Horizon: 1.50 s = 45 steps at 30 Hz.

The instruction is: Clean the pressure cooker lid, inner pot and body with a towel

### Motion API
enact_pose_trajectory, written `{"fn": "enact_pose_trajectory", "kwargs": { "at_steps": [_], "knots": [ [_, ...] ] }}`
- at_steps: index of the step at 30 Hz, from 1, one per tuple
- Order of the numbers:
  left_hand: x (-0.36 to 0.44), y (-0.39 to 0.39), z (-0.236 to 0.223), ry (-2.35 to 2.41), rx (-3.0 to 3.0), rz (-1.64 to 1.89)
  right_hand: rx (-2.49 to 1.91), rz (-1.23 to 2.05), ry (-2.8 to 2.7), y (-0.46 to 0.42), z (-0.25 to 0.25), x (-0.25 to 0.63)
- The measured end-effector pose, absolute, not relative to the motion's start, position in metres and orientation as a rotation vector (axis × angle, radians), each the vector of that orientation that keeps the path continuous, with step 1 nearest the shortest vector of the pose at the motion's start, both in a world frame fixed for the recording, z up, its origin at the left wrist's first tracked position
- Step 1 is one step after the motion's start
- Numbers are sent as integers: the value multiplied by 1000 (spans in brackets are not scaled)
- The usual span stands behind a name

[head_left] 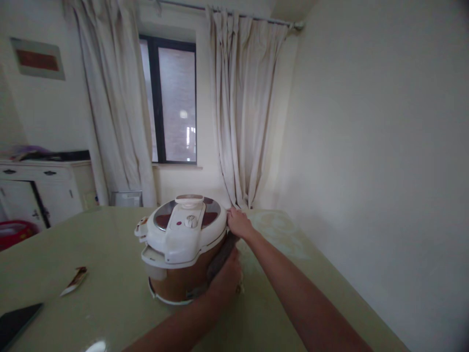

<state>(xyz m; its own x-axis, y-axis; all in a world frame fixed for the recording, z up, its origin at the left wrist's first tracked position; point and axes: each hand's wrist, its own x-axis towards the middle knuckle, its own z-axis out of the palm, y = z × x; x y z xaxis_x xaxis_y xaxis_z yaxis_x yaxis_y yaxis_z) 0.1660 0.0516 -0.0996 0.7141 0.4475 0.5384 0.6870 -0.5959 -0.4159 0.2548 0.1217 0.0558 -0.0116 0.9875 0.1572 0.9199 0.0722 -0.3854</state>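
Observation:
A white and brown electric pressure cooker [183, 239] stands upright on the table, its lid on, with a steam valve knob on top. My left hand [229, 276] is closed on a dark grey-brown cloth [222, 256], which lies against the right side of the cooker's brown body. Higher up, my right hand [239, 223] grips the cooker's right edge just below the lid, and the cloth's upper end reaches close under it. The fingertips of my left hand are partly hidden behind the hand and cloth.
The cooker rests on a pale green tabletop [110, 244]. On its left side lie a small brown and white scrap [75, 281] and a dark flat object [18, 322]. A wall [384, 171] runs along the right. Beyond are curtains [242, 107] and a white cabinet [54, 190].

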Motion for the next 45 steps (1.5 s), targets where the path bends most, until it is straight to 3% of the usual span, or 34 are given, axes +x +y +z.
{"fn": "enact_pose_trajectory", "kwargs": {
  "at_steps": [4,11,16,22,40,45],
  "knots": [
    [86,9,-110,-603,-2206,-510,-1892,221,-2010,120,59,255],
    [-23,-28,-122,-766,-2146,-711,-1815,111,-2050,124,103,251],
    [-23,-25,-121,-758,-2141,-753,-1493,13,-2182,124,153,195],
    [-22,-23,-123,-746,-2142,-842,-1458,-184,-2518,118,162,132],
    [-41,-16,-118,-651,-2164,-778,-1448,-137,-2482,123,156,136],
    [-46,-16,-114,-736,-2072,-1094,-1262,-45,-2456,123,150,149]
  ]
}}
